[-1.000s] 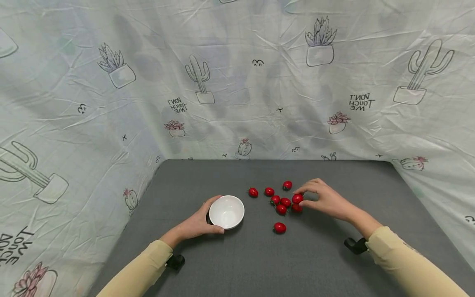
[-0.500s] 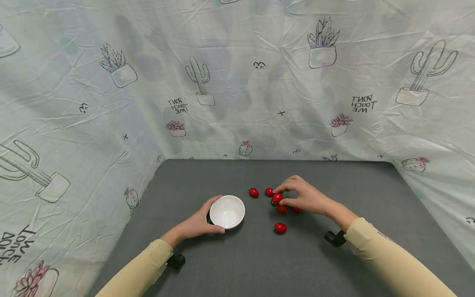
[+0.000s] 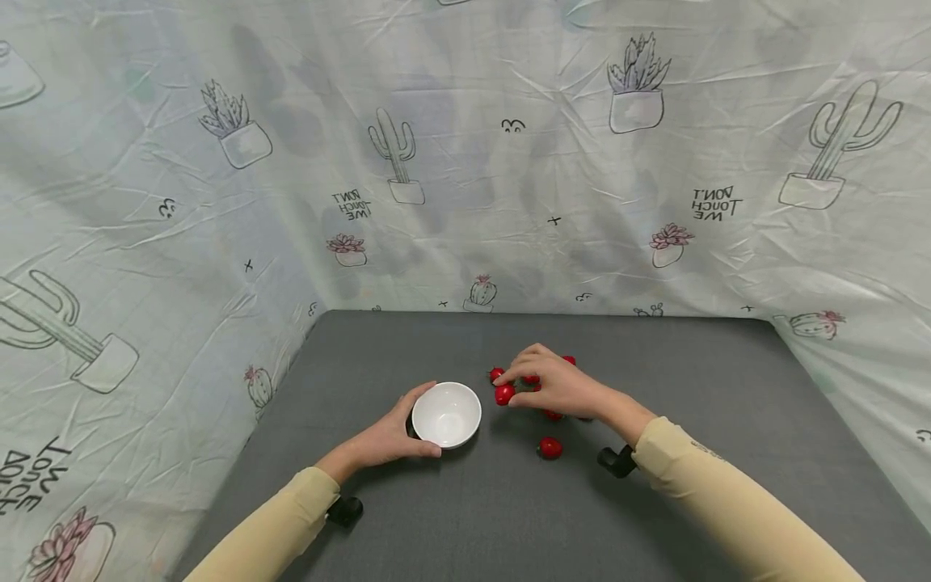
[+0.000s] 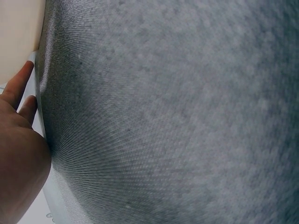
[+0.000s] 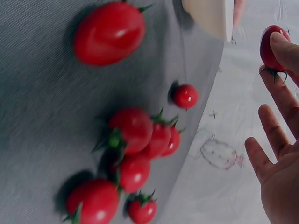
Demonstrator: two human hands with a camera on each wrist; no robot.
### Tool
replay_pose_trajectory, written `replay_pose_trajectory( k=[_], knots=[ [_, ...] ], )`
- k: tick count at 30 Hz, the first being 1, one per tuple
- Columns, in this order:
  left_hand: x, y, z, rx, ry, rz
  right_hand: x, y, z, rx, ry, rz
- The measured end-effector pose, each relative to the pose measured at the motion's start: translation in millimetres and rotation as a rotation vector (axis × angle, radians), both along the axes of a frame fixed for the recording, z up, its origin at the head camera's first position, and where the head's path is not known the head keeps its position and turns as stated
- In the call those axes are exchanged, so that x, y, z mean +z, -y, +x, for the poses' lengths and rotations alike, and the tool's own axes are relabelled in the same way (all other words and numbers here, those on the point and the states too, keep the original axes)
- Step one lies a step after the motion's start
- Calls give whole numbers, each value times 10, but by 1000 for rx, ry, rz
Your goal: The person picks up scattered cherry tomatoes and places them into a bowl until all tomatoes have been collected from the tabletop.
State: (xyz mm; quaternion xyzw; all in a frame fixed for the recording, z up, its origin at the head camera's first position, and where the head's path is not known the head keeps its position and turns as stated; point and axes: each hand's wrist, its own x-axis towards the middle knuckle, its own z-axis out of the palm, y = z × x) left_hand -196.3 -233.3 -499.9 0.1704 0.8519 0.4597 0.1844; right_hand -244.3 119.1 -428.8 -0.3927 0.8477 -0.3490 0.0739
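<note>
A small white bowl (image 3: 447,415) stands on the grey table, and my left hand (image 3: 381,438) grips its left side between thumb and fingers. My right hand (image 3: 558,390) pinches a red cherry tomato (image 3: 504,394) just right of the bowl. In the right wrist view this held tomato (image 5: 269,46) has its green stem down, raised above the table, with the other fingers spread. Several more cherry tomatoes (image 5: 132,131) lie clustered below that hand, partly hidden by it in the head view. One loose tomato (image 3: 549,447) lies nearer to me. Bowl (image 4: 18,37) and left hand (image 4: 21,163) show only at the left wrist view's edge.
The grey table (image 3: 465,517) ends at the back and sides against a hanging pale cloth (image 3: 451,162) printed with cacti. A single tomato (image 3: 497,375) lies behind the held one. Black wrist mounts (image 3: 617,461) stick out below both sleeves.
My right hand has moved left with the tomato, from the cluster's right side to near the bowl. The left hand and the bowl stay where they were.
</note>
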Motion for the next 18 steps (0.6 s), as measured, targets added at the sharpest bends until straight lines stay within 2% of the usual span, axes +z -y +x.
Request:
replay_pose_trajectory(
  k=[6, 18],
  knots=[
    [-5, -10, 0, 8, 5, 3, -17, 211, -18, 30, 6, 21],
    [-23, -6, -16, 16, 20, -10, -111, 534, -9, 76, -94, 115]
  ],
)
